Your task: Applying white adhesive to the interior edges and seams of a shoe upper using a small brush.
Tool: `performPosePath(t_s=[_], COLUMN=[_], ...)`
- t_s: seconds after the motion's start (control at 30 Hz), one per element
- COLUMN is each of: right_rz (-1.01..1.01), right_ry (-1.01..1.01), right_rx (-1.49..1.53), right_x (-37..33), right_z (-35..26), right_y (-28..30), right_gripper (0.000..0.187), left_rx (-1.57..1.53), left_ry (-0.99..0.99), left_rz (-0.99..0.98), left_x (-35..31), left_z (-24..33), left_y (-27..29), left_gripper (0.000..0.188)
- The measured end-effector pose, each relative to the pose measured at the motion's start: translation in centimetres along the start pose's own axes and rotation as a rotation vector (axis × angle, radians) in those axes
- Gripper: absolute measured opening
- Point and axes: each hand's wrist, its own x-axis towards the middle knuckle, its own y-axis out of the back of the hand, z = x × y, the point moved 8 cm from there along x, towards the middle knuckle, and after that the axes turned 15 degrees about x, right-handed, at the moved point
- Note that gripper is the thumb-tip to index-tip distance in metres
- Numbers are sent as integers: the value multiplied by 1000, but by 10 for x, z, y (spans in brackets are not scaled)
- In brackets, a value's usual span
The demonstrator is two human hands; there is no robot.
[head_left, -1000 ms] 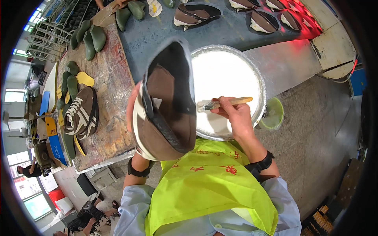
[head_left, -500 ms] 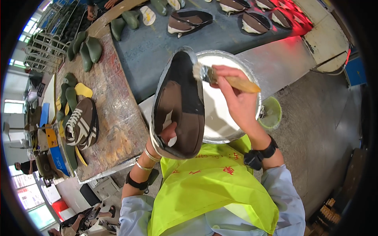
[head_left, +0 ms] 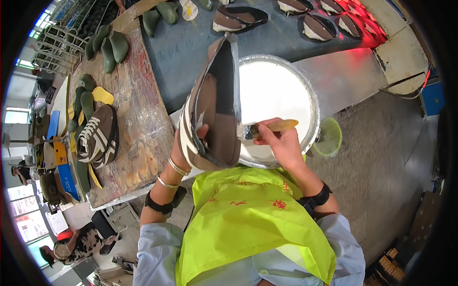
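Observation:
My left hand [head_left: 180,151] grips a brown shoe upper [head_left: 199,102] with white stripes, its dark open inside turned upward and to the right. A thumb shows inside the upper; the other fingers are hidden behind it. A brush [head_left: 281,125] with a yellowish wooden handle is pinched in my right hand [head_left: 282,143]. Its bristles touch the upper's lower right edge. Under both lies a wide round metal tub [head_left: 310,95] of white liquid.
Several shoe uppers [head_left: 319,27] lie on the dark belt [head_left: 191,62] ahead, under red light at the far right. Green shoe lasts [head_left: 114,46] and a finished-looking brown shoe [head_left: 98,136] rest on the worn board at left. A greenish bucket [head_left: 328,137] stands right of the tub.
The brush has moved down along the upper's right edge, toward me. The upper has shifted up slightly and turned, showing more of its striped outer side.

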Motion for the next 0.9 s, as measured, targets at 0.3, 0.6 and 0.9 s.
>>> performPosePath(t_s=[0.3, 0.6, 0.9], right_rz=[-38, -204, -3], right_ry=[398, 41, 384], right_rx=[117, 17, -598], right_x=[5, -8, 31], right_z=[-41, -13, -20], right_y=[-23, -17, 22], right_gripper=[12, 17, 16], left_rx=[-314, 228, 586], left_ry=[-112, -607, -540], left_rz=[-18, 186, 517], left_x=[-4, 26, 37], left_z=[20, 40, 3], left_y=[-9, 17, 50], left_gripper=[36, 38, 25])
